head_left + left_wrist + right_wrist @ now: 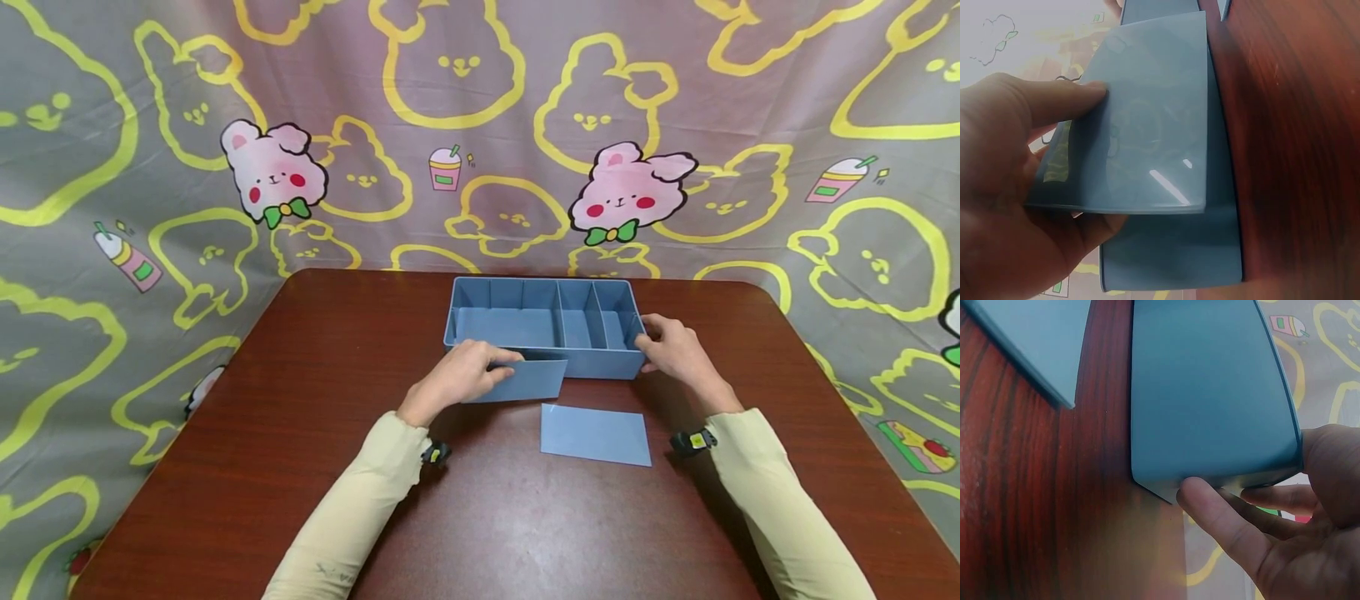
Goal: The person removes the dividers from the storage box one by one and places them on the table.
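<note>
My left hand [468, 372] pinches a flat blue-grey panel [531, 380] in front of a blue-grey divided box [600, 363]. In the left wrist view, the thumb lies on the face of this translucent panel [1154, 119], with fingers behind it. The box stands at the far side of the table, a wide compartment on its left and narrower ones on its right. At its right end, my right hand [675, 350] grips the wall. Fingers [1210, 503] touch the box end [1210, 394] in the right wrist view; another finger reaches the rim.
A second flat blue-grey panel [596, 435] lies on the dark reddish-brown table [337, 400], in front of the box and between the forearms. Behind the table hangs a grey cloth [517, 158] with cartoon prints, close to the box's back wall.
</note>
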Demonstrator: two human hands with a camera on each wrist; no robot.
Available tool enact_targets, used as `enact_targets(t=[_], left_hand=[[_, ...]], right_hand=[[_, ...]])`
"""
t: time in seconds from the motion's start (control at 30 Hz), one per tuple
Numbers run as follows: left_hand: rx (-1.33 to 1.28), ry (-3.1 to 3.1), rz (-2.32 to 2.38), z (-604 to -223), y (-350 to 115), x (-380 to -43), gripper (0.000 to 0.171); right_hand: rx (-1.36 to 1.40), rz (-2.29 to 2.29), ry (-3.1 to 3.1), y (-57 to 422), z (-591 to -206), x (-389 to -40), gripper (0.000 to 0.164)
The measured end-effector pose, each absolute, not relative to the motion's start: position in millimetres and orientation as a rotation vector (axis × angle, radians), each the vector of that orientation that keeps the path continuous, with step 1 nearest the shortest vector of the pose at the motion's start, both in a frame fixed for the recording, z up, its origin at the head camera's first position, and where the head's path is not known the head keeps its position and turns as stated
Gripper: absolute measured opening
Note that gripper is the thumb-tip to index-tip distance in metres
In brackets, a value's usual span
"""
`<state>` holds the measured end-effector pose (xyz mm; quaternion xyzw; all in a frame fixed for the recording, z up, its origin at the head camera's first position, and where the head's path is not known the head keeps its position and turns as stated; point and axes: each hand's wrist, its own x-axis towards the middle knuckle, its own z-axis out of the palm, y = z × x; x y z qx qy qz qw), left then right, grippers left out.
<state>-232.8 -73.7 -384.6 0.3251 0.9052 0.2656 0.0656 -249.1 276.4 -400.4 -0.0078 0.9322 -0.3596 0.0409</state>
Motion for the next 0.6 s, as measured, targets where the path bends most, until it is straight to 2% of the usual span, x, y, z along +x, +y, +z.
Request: enact_targets(t=[0.6], left_hand=[[0.947,2.697,0.813,-390.4,-87.2,-230.0,0.032]], right_hand=[[-0.012,-1.084,2.854,276.9,-400.9,-250.6,0.054]])
